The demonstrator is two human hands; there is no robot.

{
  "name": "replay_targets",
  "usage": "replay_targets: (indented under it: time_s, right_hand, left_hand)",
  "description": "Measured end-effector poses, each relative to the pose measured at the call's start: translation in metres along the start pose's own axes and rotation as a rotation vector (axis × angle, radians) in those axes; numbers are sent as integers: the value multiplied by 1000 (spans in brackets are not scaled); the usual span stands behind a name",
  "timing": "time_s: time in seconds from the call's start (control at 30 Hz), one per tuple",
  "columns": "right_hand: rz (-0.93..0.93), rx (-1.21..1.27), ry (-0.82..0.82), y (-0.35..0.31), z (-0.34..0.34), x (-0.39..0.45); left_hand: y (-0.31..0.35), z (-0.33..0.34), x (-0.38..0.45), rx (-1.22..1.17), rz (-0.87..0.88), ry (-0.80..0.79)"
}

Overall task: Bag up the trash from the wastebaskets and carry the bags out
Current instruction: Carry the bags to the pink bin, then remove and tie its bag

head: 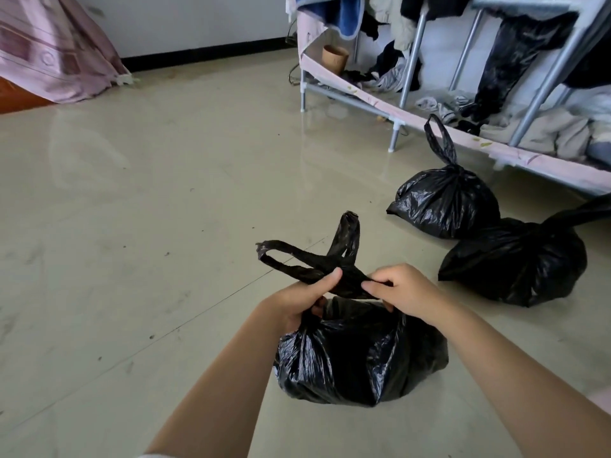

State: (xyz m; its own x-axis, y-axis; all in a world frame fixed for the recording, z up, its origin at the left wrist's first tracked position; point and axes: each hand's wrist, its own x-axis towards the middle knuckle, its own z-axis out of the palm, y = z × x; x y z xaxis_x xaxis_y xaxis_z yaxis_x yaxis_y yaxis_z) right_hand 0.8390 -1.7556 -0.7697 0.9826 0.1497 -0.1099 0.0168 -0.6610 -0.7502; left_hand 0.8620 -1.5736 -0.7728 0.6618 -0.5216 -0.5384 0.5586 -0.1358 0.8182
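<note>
A full black trash bag point(357, 361) sits on the floor right in front of me. Its two handle loops point(317, 259) are crossed above its mouth and stick up and to the left. My left hand point(304, 297) grips the crossed handles from the left. From the right, my right hand point(401, 289) pinches the same handles. The two hands almost touch over the bag's mouth. Two more black bags with knotted tops lie to the right: one further away point(443, 203) and one nearer point(515, 262).
A metal-framed clothes rack point(410, 57) full of clothes and covered in pink fabric stands at the back right, close behind the tied bags. A pink bedcover point(56, 51) hangs down at the back left. Glossy beige floor tiles point(148, 209) stretch to the left.
</note>
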Motion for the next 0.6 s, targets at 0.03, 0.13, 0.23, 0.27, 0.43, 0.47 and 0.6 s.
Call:
replay_targets:
  time_s: [0.03, 0.13, 0.23, 0.27, 0.43, 0.47, 0.6]
  right_hand:
    - [13, 20, -49, 1, 0, 0]
    - [82, 40, -221, 0, 1, -1]
    - [168, 221, -295, 3, 3, -3]
    - [190, 277, -315, 4, 1, -4]
    - [347, 403, -491, 18, -13, -12]
    - [349, 344, -442, 19, -14, -13]
    - [271, 228, -213, 9, -13, -9]
  left_hand:
    - [-2, 1, 0, -12, 17, 2]
    - [-5, 7, 2, 77, 70, 35]
    - [-3, 17, 4, -41, 126, 115]
    - [-1, 19, 4, -120, 143, 105]
    - [1, 7, -1, -144, 76, -76]
    - [-1, 5, -2, 0, 57, -103]
    - [-4, 6, -3, 514, 114, -26]
